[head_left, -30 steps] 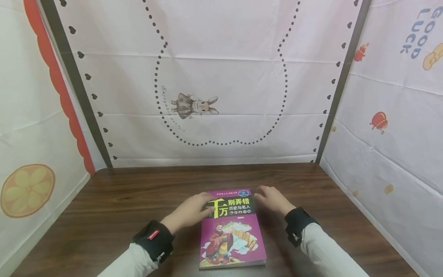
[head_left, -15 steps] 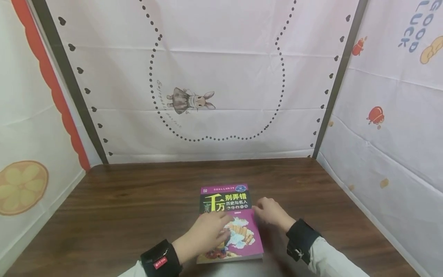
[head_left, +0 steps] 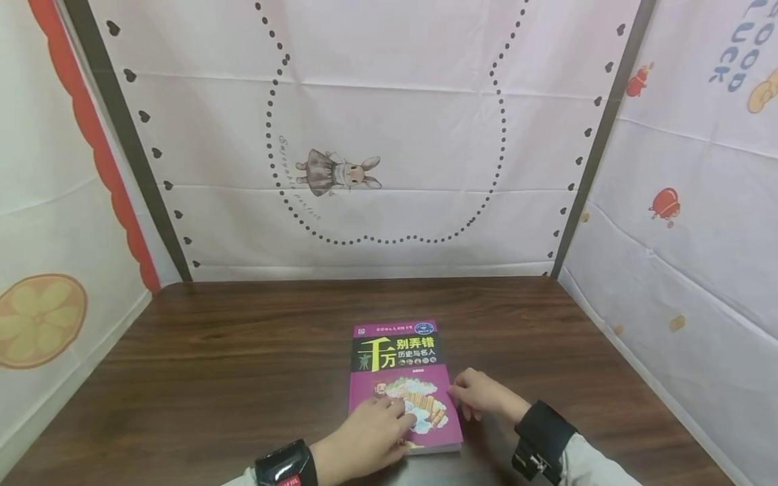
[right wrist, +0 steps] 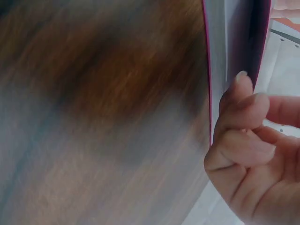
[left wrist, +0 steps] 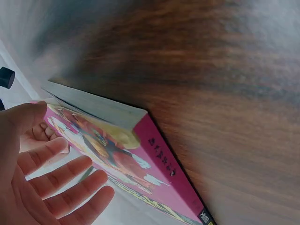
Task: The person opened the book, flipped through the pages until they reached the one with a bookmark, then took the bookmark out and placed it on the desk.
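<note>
A purple paperback book (head_left: 401, 385) with large yellow characters and a cartoon picture lies on the brown wooden table. My left hand (head_left: 372, 435) is over the lower part of its cover, fingers extended; in the left wrist view this hand (left wrist: 51, 183) has its thumb near the cover's bottom corner. At the right edge, my right hand (head_left: 483, 395) has bent fingers. The right wrist view shows a fingertip (right wrist: 241, 79) in a narrow gap between the pages (right wrist: 218, 61) and the slightly raised front cover, with the thumb on the cover's outer side.
The wooden table (head_left: 243, 351) extends around the book. White printed cloth (head_left: 389, 135) hangs behind it and along both sides. Each wrist wears a black band (head_left: 543, 435).
My left hand has come down from the book's upper left edge to its lower cover. My right hand has slid down along the right edge, its fingers now more bent.
</note>
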`<state>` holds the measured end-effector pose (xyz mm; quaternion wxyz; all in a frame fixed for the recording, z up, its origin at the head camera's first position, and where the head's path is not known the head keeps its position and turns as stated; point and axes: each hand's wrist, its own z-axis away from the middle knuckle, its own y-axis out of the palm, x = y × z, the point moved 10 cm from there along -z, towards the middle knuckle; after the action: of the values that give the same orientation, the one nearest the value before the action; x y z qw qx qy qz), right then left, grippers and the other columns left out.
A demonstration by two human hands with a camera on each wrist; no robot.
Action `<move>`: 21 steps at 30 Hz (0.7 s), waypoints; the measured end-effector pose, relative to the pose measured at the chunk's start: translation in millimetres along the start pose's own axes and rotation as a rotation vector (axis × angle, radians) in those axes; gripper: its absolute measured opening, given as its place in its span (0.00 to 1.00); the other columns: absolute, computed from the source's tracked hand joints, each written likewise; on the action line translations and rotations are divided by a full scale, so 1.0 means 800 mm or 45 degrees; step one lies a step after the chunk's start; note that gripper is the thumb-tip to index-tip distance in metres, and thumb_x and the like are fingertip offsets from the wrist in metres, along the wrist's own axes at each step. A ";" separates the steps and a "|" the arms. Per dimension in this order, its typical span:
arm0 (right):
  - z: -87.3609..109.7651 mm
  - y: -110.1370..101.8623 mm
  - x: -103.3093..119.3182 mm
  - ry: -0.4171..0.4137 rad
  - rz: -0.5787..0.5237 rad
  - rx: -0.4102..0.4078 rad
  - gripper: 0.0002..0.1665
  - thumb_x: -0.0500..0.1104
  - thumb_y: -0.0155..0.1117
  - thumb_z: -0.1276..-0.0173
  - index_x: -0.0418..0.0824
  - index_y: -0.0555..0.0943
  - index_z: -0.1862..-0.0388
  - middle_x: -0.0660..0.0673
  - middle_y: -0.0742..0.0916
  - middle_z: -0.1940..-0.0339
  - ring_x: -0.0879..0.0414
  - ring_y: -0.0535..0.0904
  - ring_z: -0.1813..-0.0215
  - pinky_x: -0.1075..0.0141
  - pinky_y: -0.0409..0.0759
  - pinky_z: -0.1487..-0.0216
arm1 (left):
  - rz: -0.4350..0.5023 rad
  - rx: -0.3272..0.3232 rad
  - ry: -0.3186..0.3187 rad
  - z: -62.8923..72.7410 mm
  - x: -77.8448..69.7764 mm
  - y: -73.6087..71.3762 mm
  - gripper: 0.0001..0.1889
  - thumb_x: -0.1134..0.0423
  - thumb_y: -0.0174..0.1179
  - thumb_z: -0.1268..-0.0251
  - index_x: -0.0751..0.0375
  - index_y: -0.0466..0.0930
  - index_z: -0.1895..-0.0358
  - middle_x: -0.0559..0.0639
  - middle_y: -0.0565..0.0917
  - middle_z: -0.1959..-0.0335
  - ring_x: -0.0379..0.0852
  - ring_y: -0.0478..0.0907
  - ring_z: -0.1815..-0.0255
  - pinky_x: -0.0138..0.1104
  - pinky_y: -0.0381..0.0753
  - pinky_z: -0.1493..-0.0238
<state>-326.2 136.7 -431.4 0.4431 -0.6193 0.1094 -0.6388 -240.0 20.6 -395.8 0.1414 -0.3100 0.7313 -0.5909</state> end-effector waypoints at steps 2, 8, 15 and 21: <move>0.001 0.002 0.003 -0.044 -0.026 0.034 0.17 0.41 0.53 0.29 0.35 0.79 0.77 0.50 0.75 0.90 0.63 0.65 0.90 0.74 0.61 0.85 | 0.003 -0.030 0.001 -0.001 -0.001 -0.003 0.13 0.46 0.65 0.47 0.47 0.79 0.63 0.39 0.79 0.70 0.36 0.76 0.67 0.28 0.76 0.65; 0.003 0.000 0.008 -0.098 -0.040 0.024 0.17 0.40 0.53 0.30 0.34 0.78 0.78 0.51 0.75 0.90 0.64 0.66 0.89 0.74 0.62 0.86 | 0.022 -0.069 -0.015 -0.005 -0.005 -0.009 0.19 0.46 0.64 0.46 0.49 0.77 0.52 0.41 0.80 0.65 0.37 0.78 0.65 0.27 0.76 0.66; 0.005 -0.009 0.026 -0.163 -0.197 0.005 0.18 0.40 0.51 0.29 0.30 0.79 0.75 0.52 0.73 0.89 0.64 0.65 0.87 0.75 0.61 0.85 | -0.015 -0.133 -0.033 -0.014 -0.007 -0.019 0.26 0.44 0.64 0.45 0.46 0.73 0.43 0.42 0.81 0.62 0.37 0.79 0.64 0.26 0.78 0.69; 0.005 -0.015 0.047 -0.188 -0.256 -0.017 0.18 0.39 0.48 0.29 0.30 0.77 0.76 0.52 0.71 0.89 0.64 0.62 0.87 0.75 0.60 0.84 | -0.070 -0.184 -0.080 -0.020 -0.007 -0.030 0.27 0.41 0.61 0.44 0.48 0.72 0.43 0.44 0.82 0.62 0.39 0.81 0.63 0.28 0.81 0.70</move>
<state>-321.5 118.9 -396.2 0.3795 -0.6754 0.0179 -0.6320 -238.0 33.5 -370.0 0.1254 -0.3576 0.7584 -0.5303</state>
